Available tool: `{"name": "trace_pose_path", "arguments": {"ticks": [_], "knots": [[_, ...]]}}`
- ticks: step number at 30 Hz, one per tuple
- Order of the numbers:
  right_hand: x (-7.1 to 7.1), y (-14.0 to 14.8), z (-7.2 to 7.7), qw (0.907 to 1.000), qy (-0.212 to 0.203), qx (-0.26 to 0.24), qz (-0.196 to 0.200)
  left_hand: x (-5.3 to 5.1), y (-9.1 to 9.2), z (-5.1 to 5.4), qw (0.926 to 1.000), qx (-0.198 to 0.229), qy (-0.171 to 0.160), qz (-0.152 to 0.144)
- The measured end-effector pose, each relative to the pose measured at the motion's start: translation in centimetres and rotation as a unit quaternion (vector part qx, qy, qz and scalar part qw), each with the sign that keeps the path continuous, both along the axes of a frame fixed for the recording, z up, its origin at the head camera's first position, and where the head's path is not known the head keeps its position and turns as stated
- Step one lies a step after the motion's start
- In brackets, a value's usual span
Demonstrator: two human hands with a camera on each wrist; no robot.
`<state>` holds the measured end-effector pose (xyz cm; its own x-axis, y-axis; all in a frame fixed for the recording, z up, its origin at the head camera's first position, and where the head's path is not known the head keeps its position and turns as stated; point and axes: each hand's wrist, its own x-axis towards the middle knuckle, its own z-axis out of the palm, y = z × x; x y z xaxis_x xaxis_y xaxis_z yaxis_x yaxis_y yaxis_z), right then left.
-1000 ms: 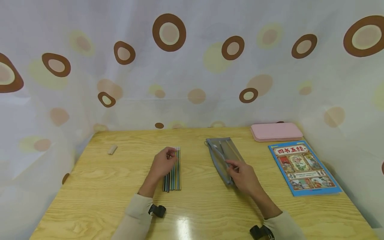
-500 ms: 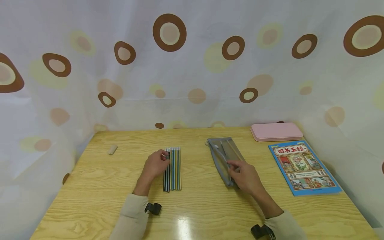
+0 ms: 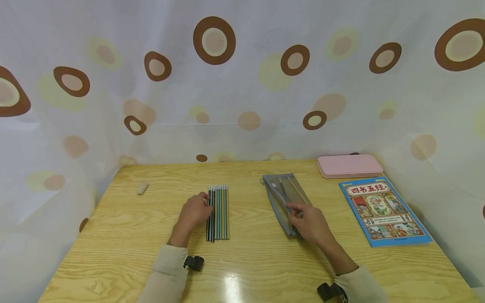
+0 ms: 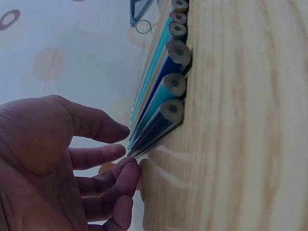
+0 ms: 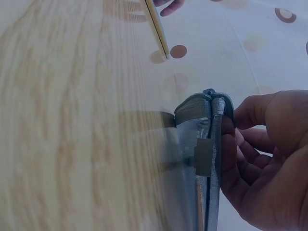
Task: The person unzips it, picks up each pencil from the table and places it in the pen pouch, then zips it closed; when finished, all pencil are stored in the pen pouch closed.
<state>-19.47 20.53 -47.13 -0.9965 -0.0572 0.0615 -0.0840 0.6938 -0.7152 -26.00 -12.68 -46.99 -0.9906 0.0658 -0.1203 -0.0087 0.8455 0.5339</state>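
A row of pencils (image 3: 222, 219), dark ones on the left and blue, teal and yellow ones to the right, lies side by side on the table. My left hand (image 3: 194, 209) is at the row's left edge, its relaxed thumb and fingers apart by the outermost dark pencil (image 4: 161, 120); whether they touch it I cannot tell. To the right lies a grey see-through zip pencil case (image 3: 275, 210) with long thin items inside. My right hand (image 3: 310, 224) pinches the case's zipped edge between thumb and fingers, as the right wrist view shows from the side.
A pink pencil box (image 3: 349, 166) stands at the back right of the wooden table (image 3: 250, 273). In front of it lies a blue-bordered book (image 3: 384, 212). A small beige block (image 3: 142, 188) sits at the back left. A patterned curtain (image 3: 242, 84) encloses the table.
My left hand has moved left and slightly down from above the pencils to the row's left edge, uncovering the pencil tops. The right hand keeps its grip, with the pencil case shifted slightly right.
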Motion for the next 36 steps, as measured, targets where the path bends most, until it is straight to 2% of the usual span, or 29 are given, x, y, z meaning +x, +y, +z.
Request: {"name": "trace_pose_path", "arguments": {"ticks": [6, 12, 19, 33, 36], "knots": [[-0.08, 0.14, -0.16, 1.0, 0.008, -0.002, 0.006, 0.08, 0.15, -0.33, 1.0, -0.006, -0.005, 0.0], [-0.07, 0.26, -0.16, 0.9999, 0.007, -0.006, 0.011, 0.19, 0.19, 0.01, 0.9999, 0.002, -0.009, 0.004], [-0.03, 0.22, -0.09, 0.9999, 0.006, -0.006, 0.015, 0.55, 0.18, 0.14, 0.9998, -0.018, 0.006, 0.001], [-0.1, 0.21, -0.18, 0.9998, 0.007, -0.006, 0.02, 0.66, 0.13, -0.41, 0.9984, -0.034, 0.027, 0.036], [-0.14, 0.23, -0.21, 0.9998, 0.006, -0.005, 0.021, 0.57, -0.12, -0.45, 0.998, -0.022, 0.032, 0.05]]}}
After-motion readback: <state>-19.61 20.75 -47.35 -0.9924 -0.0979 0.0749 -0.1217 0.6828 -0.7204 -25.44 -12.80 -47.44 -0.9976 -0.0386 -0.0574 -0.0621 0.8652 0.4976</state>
